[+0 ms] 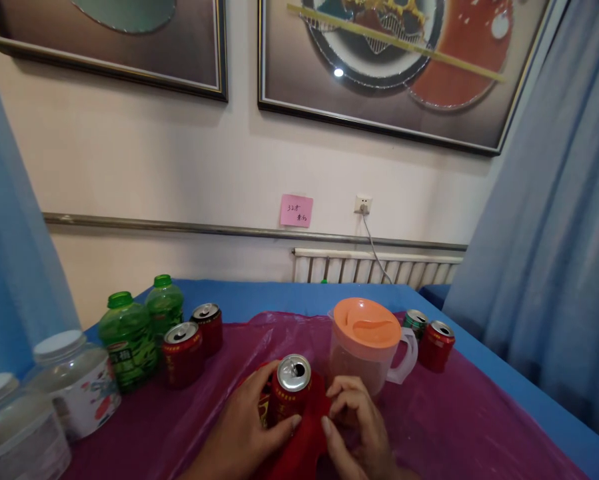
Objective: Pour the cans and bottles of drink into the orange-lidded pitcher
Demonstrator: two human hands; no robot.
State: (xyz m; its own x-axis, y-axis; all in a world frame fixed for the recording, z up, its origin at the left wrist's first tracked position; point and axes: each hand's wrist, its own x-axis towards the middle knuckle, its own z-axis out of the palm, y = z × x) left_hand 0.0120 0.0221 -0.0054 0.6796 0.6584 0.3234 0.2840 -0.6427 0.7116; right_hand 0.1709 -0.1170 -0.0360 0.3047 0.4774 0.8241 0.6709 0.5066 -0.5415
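A red drink can [293,375] with an opened silver top stands upright in front of me. My left hand [244,420] is wrapped round its left side, the thumb across its front. A bright red cloth [310,427] lies against the can's right side and below it. My right hand [362,423] has its fingers bent, with thumb and fingertips pinching the cloth's right edge. Just beyond the right hand is a clear pitcher [359,363] with an orange lid. The can's lower part is hidden by the left thumb and the cloth.
Left stand two more red cans [182,363], two green bottles [126,350] and two clear jars [84,387] with white lids. At the right are another red can [436,350] and a green one [415,321]. Purple plastic sheeting [459,420] covers the blue tabletop [544,393].
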